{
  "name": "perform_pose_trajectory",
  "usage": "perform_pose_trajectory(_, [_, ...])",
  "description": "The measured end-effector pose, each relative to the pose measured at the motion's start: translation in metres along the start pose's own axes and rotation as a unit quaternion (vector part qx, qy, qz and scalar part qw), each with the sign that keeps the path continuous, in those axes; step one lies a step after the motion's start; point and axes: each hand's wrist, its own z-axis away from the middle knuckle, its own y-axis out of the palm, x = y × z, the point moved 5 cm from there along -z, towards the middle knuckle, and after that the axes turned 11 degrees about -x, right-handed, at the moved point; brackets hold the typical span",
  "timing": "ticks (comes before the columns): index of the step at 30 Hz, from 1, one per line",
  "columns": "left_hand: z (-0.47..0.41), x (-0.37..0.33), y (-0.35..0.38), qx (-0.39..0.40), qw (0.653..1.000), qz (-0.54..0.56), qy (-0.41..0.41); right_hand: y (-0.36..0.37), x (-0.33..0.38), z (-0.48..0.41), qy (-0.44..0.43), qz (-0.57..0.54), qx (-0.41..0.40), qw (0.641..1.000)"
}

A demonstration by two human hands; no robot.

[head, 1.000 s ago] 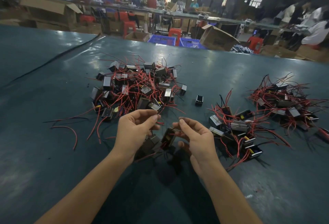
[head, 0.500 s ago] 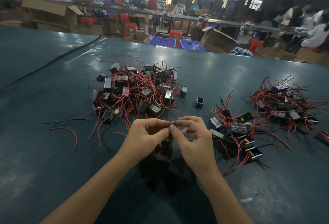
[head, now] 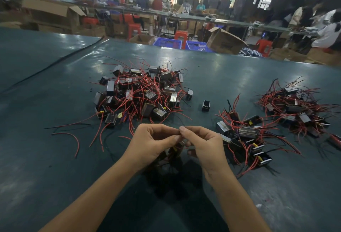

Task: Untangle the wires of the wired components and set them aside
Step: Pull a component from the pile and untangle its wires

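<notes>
Left hand (head: 153,143) met right hand (head: 204,146), component (head: 175,151) dangling

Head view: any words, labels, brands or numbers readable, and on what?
None can be read.
Tilted cardboard box in the background: a dark mark, too blurred to read.
Components in the big pile: no legible markings, too small.
Held wired component: mostly hidden, nothing legible.

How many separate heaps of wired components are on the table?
3: a large heap beyond the left hand, a small heap beside the right hand, a far-right heap, possibly cut off by the frame.
</notes>
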Motion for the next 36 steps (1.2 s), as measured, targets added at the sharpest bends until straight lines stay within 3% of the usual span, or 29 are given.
perform_pose_trajectory(4, [0.002,0.0,0.0,-0.023,0.997,-0.065,0.045,0.0,-0.012,-0.002,0.082,-0.027,-0.033,0.996])
perform_pose_trajectory(7, [0.004,-0.003,0.0,-0.026,0.99,-0.112,0.086,-0.003,-0.015,-0.005,0.09,-0.029,-0.054,0.994])
perform_pose_trajectory(10, [0.003,-0.003,0.0,-0.028,0.986,-0.133,0.099,-0.003,-0.011,-0.004,0.048,0.0,-0.037,0.998])
perform_pose_trajectory(15, [-0.001,-0.002,-0.005,-0.065,0.984,-0.14,0.093,0.004,0.0,0.001,-0.092,0.094,0.007,0.991])
perform_pose_trajectory(21, [-0.003,-0.002,-0.011,-0.105,0.972,-0.171,0.124,0.006,0.0,0.002,-0.133,0.134,0.005,0.982])
perform_pose_trajectory(29, [0.001,-0.011,-0.011,-0.1,0.962,-0.19,0.169,0.006,0.002,0.004,-0.124,0.057,-0.017,0.991])
perform_pose_trajectory(36, [-0.002,-0.014,-0.016,-0.089,0.963,-0.191,0.17,0.009,0.01,0.01,-0.226,0.111,0.027,0.967])
